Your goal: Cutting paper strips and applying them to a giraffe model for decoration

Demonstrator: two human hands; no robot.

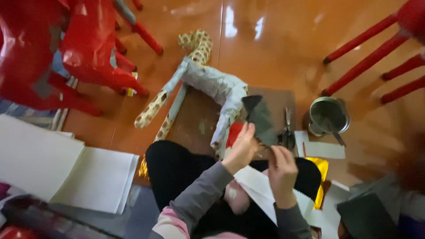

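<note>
Left hand [241, 148] and right hand [282, 170] both pinch a dark grey paper piece [261, 119] over the lap, papier-mâché giraffe [199, 79] on the floor at 11 o'clock, scissors [287, 132] and metal pot [328, 116] at 2 o'clock.

Glossy orange floor [265, 48] everywhere, and it's catching bright streaks of light at the far side. Red plastic chairs [66, 48] crowd the far left, with more red chair legs [372, 53] poking in from the far right.
</note>
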